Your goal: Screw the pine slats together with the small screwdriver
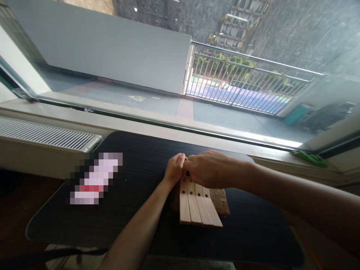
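Several pale wooden slats (194,210) lie side by side, fanning out a little towards me, with rows of dark round holes across them. Beneath them is a brown, rough-textured block (222,200). My left hand (174,167) is closed at the far left end of the slats, its fingers curled against them. From the right, my right hand (209,168) reaches over the slats and covers their far part. Its fingers are pinched together just above a small dark piece (188,173) standing at one of the holes. The fingertips of both hands meet or nearly meet.
The black table (135,168) has rounded corners and stands against a window sill (157,129). A blurred-out pink and white item (98,176) lies at its left. Beyond are a white radiator (50,133) and, on the sill at right, a green cloth (309,159).
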Demonstrator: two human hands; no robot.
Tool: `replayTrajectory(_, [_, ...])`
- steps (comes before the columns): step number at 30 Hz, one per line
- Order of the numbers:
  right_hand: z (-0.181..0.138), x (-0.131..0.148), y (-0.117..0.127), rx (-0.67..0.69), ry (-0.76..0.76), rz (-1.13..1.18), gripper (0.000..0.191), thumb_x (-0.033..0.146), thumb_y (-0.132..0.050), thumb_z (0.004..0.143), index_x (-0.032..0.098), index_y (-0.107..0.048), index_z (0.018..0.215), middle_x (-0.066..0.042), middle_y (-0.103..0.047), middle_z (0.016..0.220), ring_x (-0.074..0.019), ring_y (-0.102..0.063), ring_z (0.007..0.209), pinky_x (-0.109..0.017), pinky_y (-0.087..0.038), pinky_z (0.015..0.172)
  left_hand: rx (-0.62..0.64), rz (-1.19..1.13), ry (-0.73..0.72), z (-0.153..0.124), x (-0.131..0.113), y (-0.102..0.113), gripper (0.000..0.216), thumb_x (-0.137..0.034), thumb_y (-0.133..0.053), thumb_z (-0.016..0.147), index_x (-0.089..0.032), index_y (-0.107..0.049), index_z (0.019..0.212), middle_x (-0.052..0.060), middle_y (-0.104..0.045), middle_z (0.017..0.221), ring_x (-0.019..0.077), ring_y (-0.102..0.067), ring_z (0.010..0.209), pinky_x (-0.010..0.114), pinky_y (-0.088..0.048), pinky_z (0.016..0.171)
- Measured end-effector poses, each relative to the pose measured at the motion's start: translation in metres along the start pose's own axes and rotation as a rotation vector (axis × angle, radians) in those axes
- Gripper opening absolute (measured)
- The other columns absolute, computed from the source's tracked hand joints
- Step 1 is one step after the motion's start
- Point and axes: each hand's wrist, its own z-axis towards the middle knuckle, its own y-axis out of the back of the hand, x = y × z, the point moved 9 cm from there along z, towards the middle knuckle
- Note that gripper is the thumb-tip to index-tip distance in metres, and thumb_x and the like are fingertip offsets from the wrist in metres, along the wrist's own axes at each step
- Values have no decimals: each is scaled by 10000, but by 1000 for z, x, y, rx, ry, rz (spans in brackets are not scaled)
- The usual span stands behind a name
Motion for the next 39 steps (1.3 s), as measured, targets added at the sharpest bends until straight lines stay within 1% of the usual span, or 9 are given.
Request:
replayTrajectory(3, [1,-2,3,38,-4,53,215,193,-467,894,142,-602,1053,-61,-687,767,-168,-582,594,-299,-266,495,-5,14,-9,0,-1,1,323,-327,-402,898,-196,-513,624,-13,-592,621,149,-521,625,269,-360,605])
replayTrajectory(8, [4,1,6,11,15,138,239,193,-446,893,141,-561,1096,-55,-678,776,-143,-530,564,-287,-266,501,10,0,7,0,-1,0,300,-277,-413,892,-193,-478,612,-15,-569,623,137,-485,621,267,-344,597])
replayTrajectory(11, [4,0,5,26,-3,169,239,204,-414,915,135,-554,1095,-59,-669,781,-138,-512,564,-282,-276,507,12,-1,9,1,3,-1,318,-299,-412,899,-195,-469,604,-16,-555,610,136,-472,611,269,-328,584])
replayTrajectory(16, [2,-3,2,62,-40,187,209,203,-401,917,145,-576,1015,-51,-655,757,-127,-478,548,-278,-269,505,-11,-22,-8,2,8,-1,332,-358,-416,891,-203,-446,599,-20,-516,588,140,-455,598,264,-332,581])
replayTrajectory(21, [1,-3,2,8,-48,146,222,188,-397,910,142,-573,1038,-33,-626,702,-121,-405,503,-287,-230,491,-3,-17,3,1,7,-1,326,-362,-410,879,-201,-461,601,-13,-532,607,142,-462,615,259,-346,585])
replayTrajectory(28, [-1,-3,-2,-39,-44,166,229,199,-378,926,126,-560,1045,-20,-591,662,-117,-318,492,-281,-226,488,-10,4,-1,0,3,1,329,-337,-395,884,-197,-469,596,-12,-513,591,142,-454,605,263,-350,581])
replayTrajectory(34, [-1,-5,-2,-56,-38,142,220,252,-424,965,133,-570,1079,-13,-607,658,-113,-358,480,-278,-209,456,14,32,-1,-1,-5,0,323,-332,-385,868,-200,-453,581,-11,-519,588,143,-457,609,267,-350,591])
replayTrajectory(39, [0,-7,-2,-15,-80,112,251,307,-476,972,124,-587,1103,-23,-638,654,-121,-442,473,-275,-219,431,10,25,-11,-1,-2,0,305,-333,-385,863,-200,-468,602,-15,-511,581,143,-459,601,263,-346,583])
